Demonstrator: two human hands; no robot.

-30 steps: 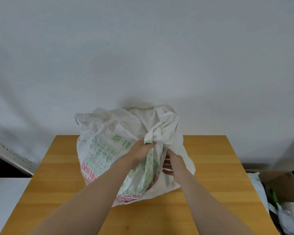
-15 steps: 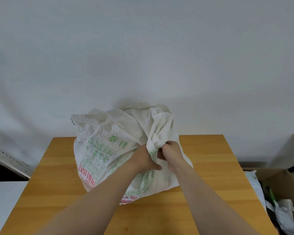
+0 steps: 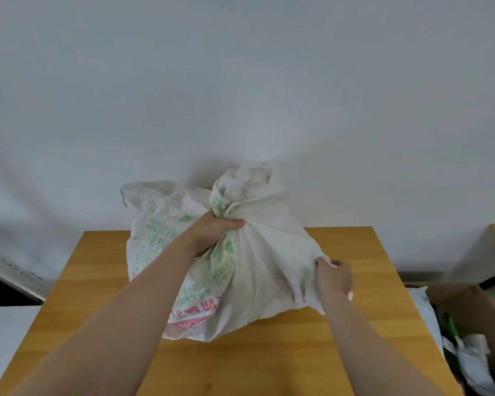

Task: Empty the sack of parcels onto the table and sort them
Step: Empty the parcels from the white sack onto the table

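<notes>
Woven sack (image 3: 269, 252) unemptied, mid-frame: grips neck with left hand (image 3: 212, 232), has moved right hand (image 3: 333, 277) to pinch frame-right corner, likely for upending.

Bulging white printed sack (image 3: 257, 270) on table (image 3: 355, 352)

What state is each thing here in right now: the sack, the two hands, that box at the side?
sack: bulging, neck bunched closed, resting on the table, nothing tipped out yet.
left hand: grips the sack's gathered neck.
right hand: grips a fold low on the sack's right side.
cardboard box: open, beside the table on the right, with white bags inside.
</notes>
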